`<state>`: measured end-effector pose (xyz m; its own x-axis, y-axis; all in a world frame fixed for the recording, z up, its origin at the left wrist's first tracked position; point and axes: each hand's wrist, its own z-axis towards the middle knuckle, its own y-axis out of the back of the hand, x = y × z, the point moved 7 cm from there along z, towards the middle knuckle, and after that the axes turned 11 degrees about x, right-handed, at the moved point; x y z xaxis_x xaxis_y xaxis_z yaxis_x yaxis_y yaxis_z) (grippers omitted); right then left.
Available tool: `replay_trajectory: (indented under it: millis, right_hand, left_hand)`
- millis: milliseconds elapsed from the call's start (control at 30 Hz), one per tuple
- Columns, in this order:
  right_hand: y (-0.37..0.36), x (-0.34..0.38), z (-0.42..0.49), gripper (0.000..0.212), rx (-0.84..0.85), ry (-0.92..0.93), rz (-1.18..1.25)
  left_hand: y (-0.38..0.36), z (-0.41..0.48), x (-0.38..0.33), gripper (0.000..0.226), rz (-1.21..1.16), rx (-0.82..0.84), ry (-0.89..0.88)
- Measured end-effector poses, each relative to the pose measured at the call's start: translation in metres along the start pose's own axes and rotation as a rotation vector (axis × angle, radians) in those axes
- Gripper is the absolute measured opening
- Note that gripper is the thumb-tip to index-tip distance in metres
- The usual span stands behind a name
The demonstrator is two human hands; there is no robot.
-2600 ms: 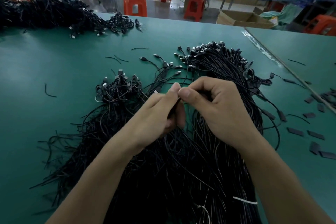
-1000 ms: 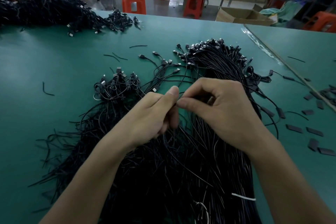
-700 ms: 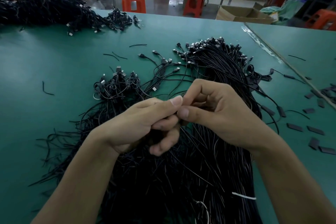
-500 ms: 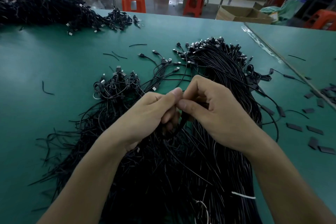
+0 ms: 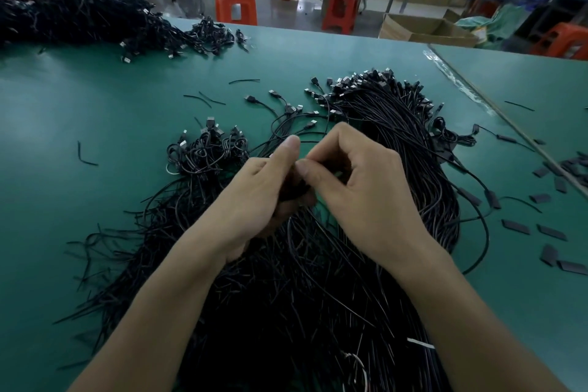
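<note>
A big heap of thin black USB cables (image 5: 391, 143) lies on the green table (image 5: 95, 111), plugs pointing away from me. Above its middle, my left hand (image 5: 264, 194) and my right hand (image 5: 359, 188) meet fingertip to fingertip. Both pinch one black cable (image 5: 294, 192) that is bunched between the palms; most of it is hidden by the fingers. A smaller cluster of coiled, tied cables (image 5: 206, 153) sits just left of my left hand.
A second large pile of black cables (image 5: 79, 19) covers the far left of the table. Short black sleeves (image 5: 515, 227) are scattered at the right, beside a seam to a neighbouring table (image 5: 525, 79). Orange stools (image 5: 235, 3) and a cardboard box (image 5: 423, 30) stand beyond the far edge.
Both hands stay over the heap and keep working the same cable; the left fingers curled under and back up, and the thumbs have shifted slightly against each other.
</note>
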<state>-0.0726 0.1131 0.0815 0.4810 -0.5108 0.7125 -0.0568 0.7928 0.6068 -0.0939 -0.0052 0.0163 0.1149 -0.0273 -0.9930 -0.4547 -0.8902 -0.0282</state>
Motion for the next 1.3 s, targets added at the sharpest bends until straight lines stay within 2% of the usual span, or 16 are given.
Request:
replay_trajectory:
  millis: [67,167,267,367,433,533,667,767,867,967,1200,1300]
  right_hand:
    - [-0.003,-0.018,-0.004,0.024,0.047,-0.152,-0.040]
    - [-0.029,-0.042,-0.018,0.046,0.330,-0.381,-0.143]
    - [-0.063,-0.038,-0.028,0.036,0.563,-0.330,-0.343]
    - [-0.079,-0.030,-0.031,0.018,0.596,-0.259,-0.418]
    - [-0.080,-0.027,-0.031,0.018,0.580,-0.249,-0.426]
    - [-0.082,-0.023,-0.031,0.021,0.605,-0.204,-0.490]
    - [-0.082,-0.019,-0.031,0.019,0.598,-0.187,-0.512]
    - [-0.076,-0.023,-0.029,0.015,0.537,-0.238,-0.424]
    - [-0.062,-0.032,-0.026,0.008,0.431,-0.336,-0.202]
    - [-0.043,-0.039,-0.021,0.009,0.289,-0.354,-0.028]
    - [-0.007,-0.028,-0.011,0.017,-0.231,-0.149,0.461]
    - [-0.006,-0.019,-0.009,0.015,-0.315,-0.081,0.637]
  left_hand:
    - [0.014,0.000,-0.002,0.066,0.056,-0.109,-0.042]
    - [0.036,-0.003,-0.006,0.057,0.031,-0.243,-0.081]
    - [0.046,-0.004,-0.008,0.055,0.010,-0.323,-0.137]
    - [0.044,-0.002,-0.004,0.060,0.024,-0.330,-0.141]
    - [0.044,-0.003,-0.003,0.068,0.042,-0.326,-0.146]
    - [0.041,-0.004,-0.006,0.062,0.096,-0.329,-0.171]
    - [0.041,-0.005,-0.009,0.070,0.195,-0.381,-0.202]
    - [0.039,-0.005,-0.011,0.067,0.113,-0.344,-0.236]
    - [0.039,-0.004,-0.012,0.066,0.065,-0.325,-0.237]
    - [0.040,-0.004,-0.010,0.063,0.038,-0.347,-0.191]
    - [0.015,-0.004,-0.017,0.063,0.081,-0.198,-0.230]
    - [0.001,-0.006,-0.023,0.062,0.084,-0.115,-0.279]
